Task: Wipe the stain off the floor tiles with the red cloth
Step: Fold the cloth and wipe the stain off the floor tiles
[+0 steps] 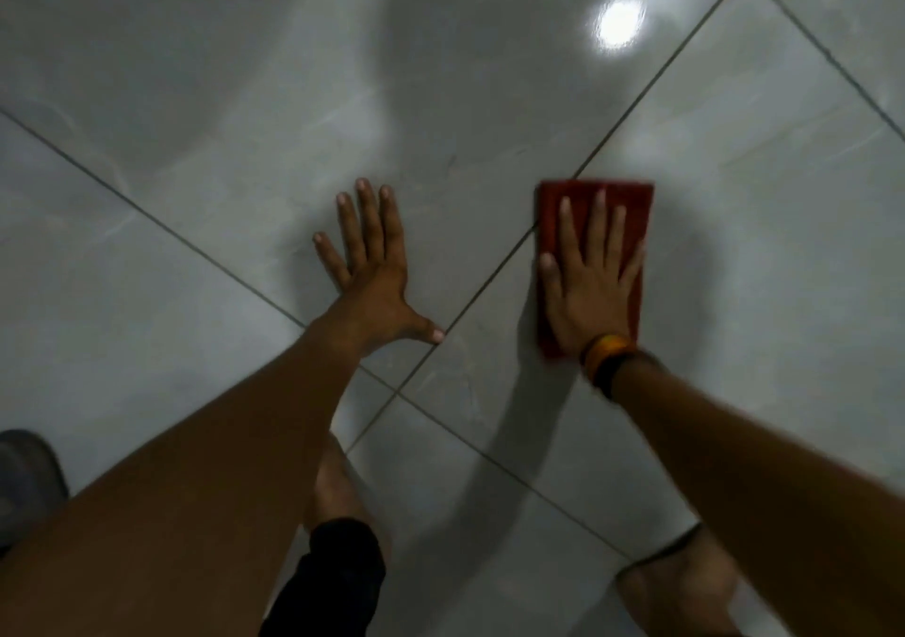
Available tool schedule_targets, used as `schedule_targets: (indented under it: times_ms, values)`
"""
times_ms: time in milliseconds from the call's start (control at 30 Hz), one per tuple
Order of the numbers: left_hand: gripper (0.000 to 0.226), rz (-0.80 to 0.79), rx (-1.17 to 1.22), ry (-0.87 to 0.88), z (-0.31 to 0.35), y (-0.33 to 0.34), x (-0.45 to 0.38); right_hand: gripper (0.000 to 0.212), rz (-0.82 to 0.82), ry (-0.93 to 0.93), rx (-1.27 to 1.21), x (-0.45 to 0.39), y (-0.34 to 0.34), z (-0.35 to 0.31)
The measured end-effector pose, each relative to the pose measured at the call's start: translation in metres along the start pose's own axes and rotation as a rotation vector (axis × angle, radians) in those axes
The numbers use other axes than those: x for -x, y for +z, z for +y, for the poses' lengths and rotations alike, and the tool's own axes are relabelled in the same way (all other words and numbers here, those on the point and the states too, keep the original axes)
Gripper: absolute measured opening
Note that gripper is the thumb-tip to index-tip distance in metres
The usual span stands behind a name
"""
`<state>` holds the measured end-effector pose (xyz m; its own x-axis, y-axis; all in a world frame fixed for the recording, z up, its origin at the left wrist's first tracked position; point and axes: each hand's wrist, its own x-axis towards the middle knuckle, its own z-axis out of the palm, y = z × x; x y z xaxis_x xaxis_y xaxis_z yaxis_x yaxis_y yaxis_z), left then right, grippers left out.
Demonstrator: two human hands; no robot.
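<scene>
— So, starting at nine o'clock, what lies on the floor tiles (205, 112)?

— Low at eight o'clock, a grey shape (24, 479) sits at the edge, too blurred to name. Moving rightward, the left hand (374, 276) rests flat on the glossy grey tile, palm down, fingers (367, 225) spread and released, grasping nothing. Its thumb points toward three o'clock and touches a dark grout line (489, 283).

— And below it?

— A bare knee (338, 489) with a black shorts hem (338, 568), near six o'clock.

— Where is the red cloth (631, 205)?

— Just past centre toward three o'clock, folded into a rectangle, lying flat across that same grout line. The right hand (590, 288) presses down on it, fingers (597, 230) straight and splayed, not curled around the fabric. An orange and black wristband (605, 359) circles that wrist.

— Any stain?

— I cannot tell; faint streaks show near the grout crossing, but the picture is dim and soft.

— Farther right?

— A second knee (685, 582) at five o'clock, and a bright round light reflection (618, 24) at one o'clock.
</scene>
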<state>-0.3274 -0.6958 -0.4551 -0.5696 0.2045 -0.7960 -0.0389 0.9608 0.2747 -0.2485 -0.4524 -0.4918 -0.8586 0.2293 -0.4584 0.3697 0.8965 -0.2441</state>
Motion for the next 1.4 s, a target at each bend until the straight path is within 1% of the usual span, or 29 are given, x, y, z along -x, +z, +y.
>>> schedule_targets:
  times_ms: [33,67,133,233,300,367,400,467,533,567,600,633,667,733,767,800,833,900,967,1033,1100,1167,1233,1267,1333,1367,1400]
  values:
    - [0.190,-0.015,-0.006,-0.014,-0.004,0.004,0.004,0.063,-0.058,-0.019,0.033,0.037,0.014,-0.001]
    - [0.190,-0.021,-0.006,-0.029,-0.006,0.007,0.007,0.063,-0.117,-0.100,0.070,0.066,0.027,-0.006]
    - [0.190,-0.003,-0.006,-0.029,-0.008,0.012,0.006,0.061,-0.183,-0.283,0.084,0.084,0.045,-0.026]
    - [0.190,0.031,-0.010,-0.016,-0.008,0.015,0.001,0.060,-0.130,-0.395,0.082,0.032,0.040,-0.063]
    - [0.188,0.062,0.000,-0.032,-0.004,0.014,0.002,0.059,-0.071,-0.468,0.135,-0.025,0.016,-0.080]
    - [0.185,0.110,0.097,-0.021,0.011,0.013,-0.003,0.059,-0.049,-0.481,0.143,-0.083,-0.014,-0.083]
    - [0.184,0.137,0.168,-0.008,0.023,0.014,-0.010,0.060,-0.026,-0.435,0.134,-0.108,-0.030,-0.079]
    - [0.185,0.158,0.286,-0.022,0.058,0.013,-0.031,0.062,0.035,-0.232,0.063,-0.149,-0.059,-0.059]
    - [0.189,0.117,0.348,-0.124,0.083,0.007,-0.047,0.063,0.084,0.020,-0.043,-0.164,-0.072,-0.036]
    - [0.191,0.100,0.360,-0.173,0.091,0.006,-0.053,0.063,0.100,0.109,-0.066,-0.163,-0.075,-0.029]
    - [0.193,0.084,0.369,-0.211,0.096,0.005,-0.057,0.063,0.091,0.146,-0.070,-0.157,-0.077,-0.027]
    - [0.194,0.082,0.378,-0.233,0.097,0.004,-0.059,0.063,0.058,0.095,-0.050,-0.147,-0.075,-0.030]
    - [0.195,0.085,0.388,-0.237,0.095,0.003,-0.058,0.063,0.019,-0.054,0.007,-0.138,-0.071,-0.036]
    - [0.195,0.088,0.375,-0.223,0.090,0.002,-0.058,0.062,-0.095,-0.432,0.178,-0.134,-0.068,-0.045]
    - [0.195,0.086,0.375,-0.233,0.089,0.003,-0.058,0.061,-0.111,-0.541,0.219,-0.147,-0.071,-0.045]
    - [0.195,0.082,0.382,-0.238,0.089,0.002,-0.060,0.060,-0.082,-0.554,0.230,-0.166,-0.078,-0.043]
    - [0.195,0.079,0.390,-0.235,0.090,0.003,-0.062,0.060,-0.028,-0.475,0.223,-0.185,-0.087,-0.041]
    - [0.196,0.069,0.387,-0.237,0.089,0.006,-0.062,0.061,0.047,-0.211,0.122,-0.214,-0.104,-0.033]
    - [0.196,0.070,0.362,-0.250,0.089,0.004,-0.058,0.062,0.082,0.001,0.002,-0.212,-0.110,-0.020]
    - [0.194,0.043,0.353,-0.249,0.095,-0.001,-0.051,0.063,0.094,0.175,-0.091,-0.171,-0.107,-0.005]
    - [0.192,-0.002,0.345,-0.247,0.101,-0.011,-0.042,0.064,0.024,0.302,-0.149,-0.103,-0.093,0.009]
    - [0.190,-0.028,0.290,-0.251,0.099,-0.021,-0.033,0.063,-0.094,0.332,-0.129,-0.030,-0.074,0.015]
    - [0.184,-0.019,0.277,-0.221,0.092,-0.026,-0.022,0.061,-0.163,0.292,-0.080,0.019,-0.067,0.016]
    - [0.178,0.010,0.277,-0.190,0.087,-0.024,-0.015,0.059,-0.133,0.275,-0.074,0.028,-0.067,0.018]
    - [0.164,0.097,0.261,-0.124,0.077,-0.014,0.002,0.057,0.033,0.285,-0.101,0.017,-0.073,0.023]
    - [0.156,0.134,0.257,-0.093,0.073,-0.007,0.010,0.059,0.084,0.311,-0.109,0.006,-0.077,0.026]
    - [0.149,0.164,0.261,-0.068,0.068,0.001,0.018,0.059,0.075,0.315,-0.093,-0.007,-0.082,0.028]
